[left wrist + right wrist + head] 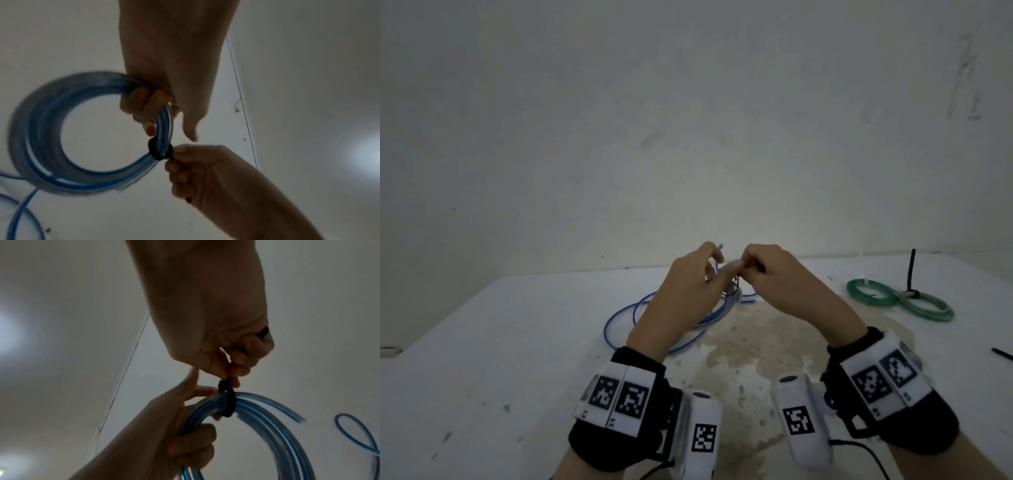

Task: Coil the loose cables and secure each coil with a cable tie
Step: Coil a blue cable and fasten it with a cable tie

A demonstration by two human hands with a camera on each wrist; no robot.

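My left hand (698, 274) (152, 110) (191, 426) grips a coil of blue cable (41, 129) (257, 415), lifted above the white table (500, 342). A black cable tie (159, 150) (226, 400) is looped round the bundled strands just beside the left fingers. My right hand (760, 270) (185, 164) (236, 360) pinches the tie's tail and holds it taut away from the coil. Loose blue cable (619, 315) trails down onto the table under the hands. In the head view the hands hide most of the coil.
A green cable coil (893, 298) bound with a tie lies at the table's right, with a black tie (911, 270) standing up beside it. Another black tie (1001, 354) lies at the right edge. A bare wall (688, 120) rises behind the table.
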